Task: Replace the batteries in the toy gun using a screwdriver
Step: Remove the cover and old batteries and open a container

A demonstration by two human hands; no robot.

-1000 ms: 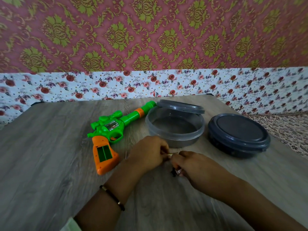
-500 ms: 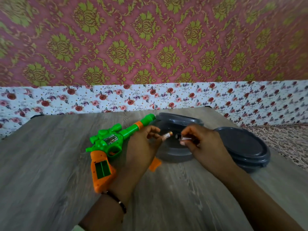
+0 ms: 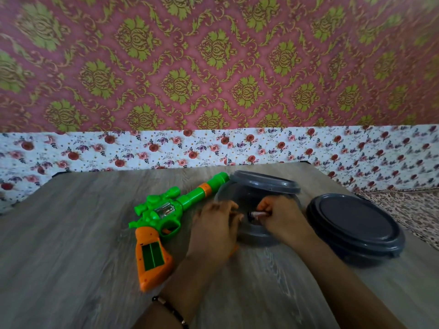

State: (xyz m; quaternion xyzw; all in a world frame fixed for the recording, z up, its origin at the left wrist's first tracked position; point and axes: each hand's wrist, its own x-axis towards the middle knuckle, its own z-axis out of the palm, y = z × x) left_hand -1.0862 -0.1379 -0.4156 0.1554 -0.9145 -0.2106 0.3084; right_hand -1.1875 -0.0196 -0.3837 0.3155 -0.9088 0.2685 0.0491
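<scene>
The right hand (image 3: 282, 217) pinches a small battery (image 3: 257, 214) over the open bowl (image 3: 256, 236) at one o'clock from the toy gun (image 3: 164, 222), the left hand (image 3: 215, 226) curls beside it, its grip unclear; light, smooth, hard, the battery likely rolls, best pinched mid-body.

— Where are the two hands seen?

— Both are held over the open grey bowl (image 3: 257, 236). The left hand (image 3: 215, 230) is raised at the bowl's left edge, with its back turned up and its fingers curled under. What is held in it cannot be made out.

— And the other one?

— The right hand (image 3: 281, 216) is reached in from the bowl's right side. A small battery (image 3: 257, 214) is pinched in its fingertips. A beaded band (image 3: 169, 311) is worn on the left wrist.
</scene>
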